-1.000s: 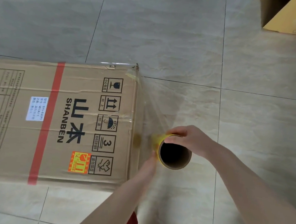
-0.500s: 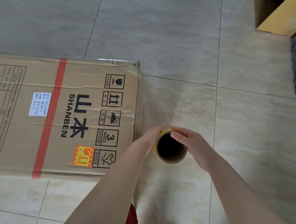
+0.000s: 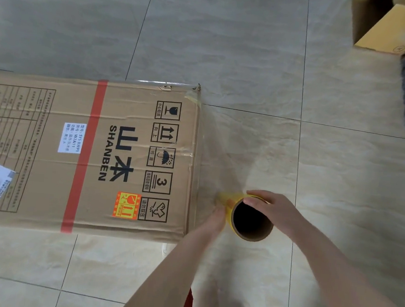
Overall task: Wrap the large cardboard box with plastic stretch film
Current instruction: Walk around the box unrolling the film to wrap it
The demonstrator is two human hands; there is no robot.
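Beside box (image 3: 48,153) edge, roll (image 3: 249,219) above floor (image 3: 353,192)

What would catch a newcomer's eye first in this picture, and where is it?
A large cardboard box with a red stripe and black SHANBEN print lies flat on the tiled floor, at left. Past its right end, the right hand and the left hand hold a stretch film roll, with clear film running to the box.
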